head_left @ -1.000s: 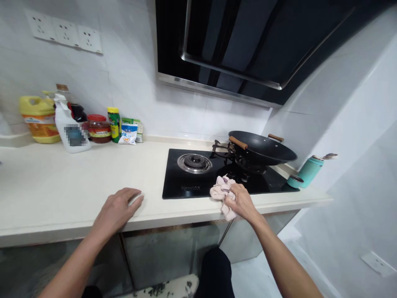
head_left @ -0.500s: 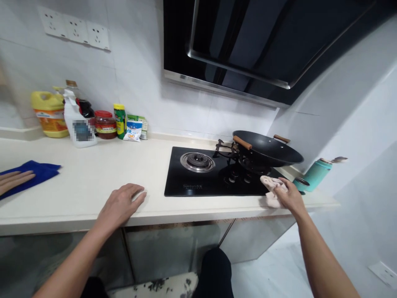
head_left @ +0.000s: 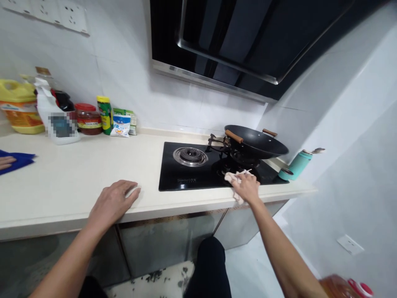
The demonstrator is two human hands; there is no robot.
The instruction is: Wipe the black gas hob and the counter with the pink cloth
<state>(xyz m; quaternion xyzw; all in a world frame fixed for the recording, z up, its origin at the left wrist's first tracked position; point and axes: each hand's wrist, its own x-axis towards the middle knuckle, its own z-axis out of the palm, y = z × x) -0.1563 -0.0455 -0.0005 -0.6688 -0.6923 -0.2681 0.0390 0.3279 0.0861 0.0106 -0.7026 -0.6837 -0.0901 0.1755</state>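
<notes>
My right hand (head_left: 247, 187) presses a crumpled pink cloth (head_left: 233, 177) against the front edge of the black glass gas hob (head_left: 173, 174), just in front of the burner under the wok. My left hand (head_left: 112, 201) lies flat on the cream countertop (head_left: 74, 174) near its front edge, fingers spread, holding nothing. A black wok (head_left: 256, 142) with wooden handles sits on the right burner. The left burner (head_left: 190, 155) is bare.
Bottles, a red jar and packets (head_left: 88, 119) line the back wall at left. Another person's hand (head_left: 5, 162) rests on a blue cloth (head_left: 17, 160) at far left. A teal flask (head_left: 298, 163) and its lid (head_left: 284, 173) stand right of the hob. The range hood (head_left: 235, 41) hangs overhead.
My right hand slid the pink cloth to the hob's right end, then back left to the front of the wok burner. My left hand stayed put. The camera shifted.
</notes>
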